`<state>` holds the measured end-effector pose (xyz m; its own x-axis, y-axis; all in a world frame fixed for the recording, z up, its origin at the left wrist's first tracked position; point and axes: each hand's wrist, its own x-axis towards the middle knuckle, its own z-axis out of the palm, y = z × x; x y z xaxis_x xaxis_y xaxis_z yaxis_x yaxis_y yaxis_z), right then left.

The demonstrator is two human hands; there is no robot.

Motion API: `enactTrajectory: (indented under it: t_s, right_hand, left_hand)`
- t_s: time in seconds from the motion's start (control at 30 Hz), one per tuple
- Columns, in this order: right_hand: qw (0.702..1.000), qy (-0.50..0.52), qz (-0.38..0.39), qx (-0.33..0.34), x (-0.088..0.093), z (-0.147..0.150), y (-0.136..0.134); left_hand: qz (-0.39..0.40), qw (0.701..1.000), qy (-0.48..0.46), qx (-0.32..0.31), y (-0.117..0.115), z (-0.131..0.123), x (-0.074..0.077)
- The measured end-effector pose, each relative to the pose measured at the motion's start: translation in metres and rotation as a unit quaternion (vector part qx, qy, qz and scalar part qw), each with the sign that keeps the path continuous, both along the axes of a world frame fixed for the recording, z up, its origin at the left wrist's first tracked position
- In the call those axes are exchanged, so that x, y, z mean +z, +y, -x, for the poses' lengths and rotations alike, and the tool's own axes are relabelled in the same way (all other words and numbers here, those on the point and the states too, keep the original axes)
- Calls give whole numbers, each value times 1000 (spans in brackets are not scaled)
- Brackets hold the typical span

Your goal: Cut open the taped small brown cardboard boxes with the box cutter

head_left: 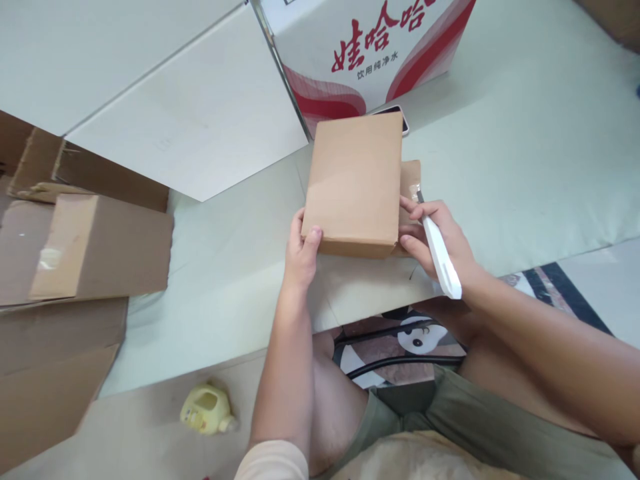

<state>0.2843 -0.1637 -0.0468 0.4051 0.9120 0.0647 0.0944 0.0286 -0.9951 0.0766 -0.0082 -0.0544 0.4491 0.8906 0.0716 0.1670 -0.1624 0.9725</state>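
A small brown cardboard box [356, 177] is in front of me, tilted, with a flap [411, 175] sticking out on its right side and a bit of clear tape on that flap. My left hand [303, 250] grips the box's near left corner, thumb on the top face. In my right hand [443, 237] is a white utility knife [440, 257], its dark tip pointing away from me near the flap. Fingers of the right hand also reach to the box's right side; where they touch it is partly hidden.
Behind the box stand a white and red water carton [370, 60] and a phone [400, 119], partly covered. A white panel [200, 120] and large cardboard boxes [125, 247] are on the left. A yellow jug [207, 408] lies on the floor below the pale-covered table [525, 167].
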Motion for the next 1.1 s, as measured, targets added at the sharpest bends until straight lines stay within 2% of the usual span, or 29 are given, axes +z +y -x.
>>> enactTrajectory:
  t_s: [0.43, 1.1]
  right_hand:
    - [1000, 7, 2, -2, 2, 0, 1]
    - [1000, 11, 6, 5, 3, 0, 1]
  left_hand:
    - [27, 999, 4, 28, -2, -4, 7]
    - [14, 1000, 3, 2, -1, -1, 1]
